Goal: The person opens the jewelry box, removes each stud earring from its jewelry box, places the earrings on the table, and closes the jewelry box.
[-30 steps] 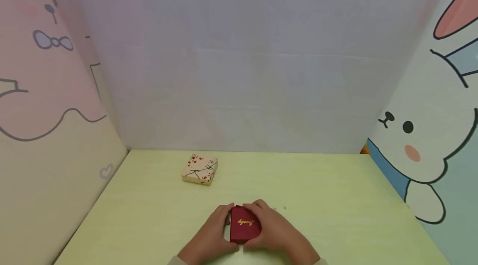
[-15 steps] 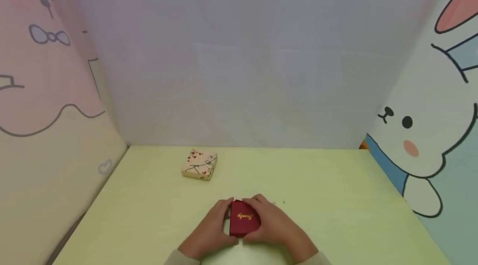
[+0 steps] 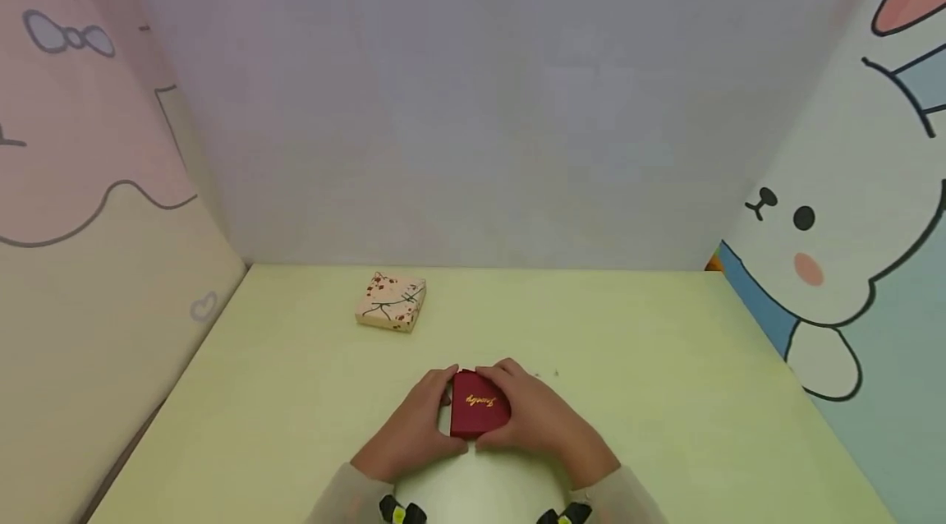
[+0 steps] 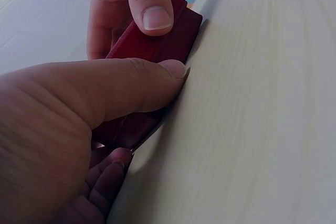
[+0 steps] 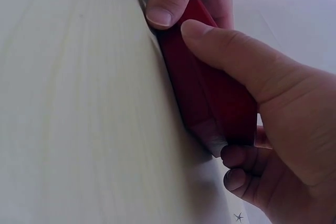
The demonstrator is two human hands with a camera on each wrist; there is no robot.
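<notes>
A small dark red jewelry box with gold lettering on its lid sits on the table in front of me, between both hands. My left hand grips it from the left, thumb along the near side and fingers round the far side. From the right, my right hand grips the same box, its thumb on the near side too. In the left wrist view a seam runs along the side of the red box, between lid and base. The right wrist view has the lid of the box on its base.
A flat square box with a floral print lies farther back, left of the hands. The pale yellow-green table ends at a white back curtain. Cartoon-printed panels stand along both sides.
The head view has tilted downward, so everything sits higher in it and the sleeves show more. Both hands keep their grip on the red box, which looks unchanged.
</notes>
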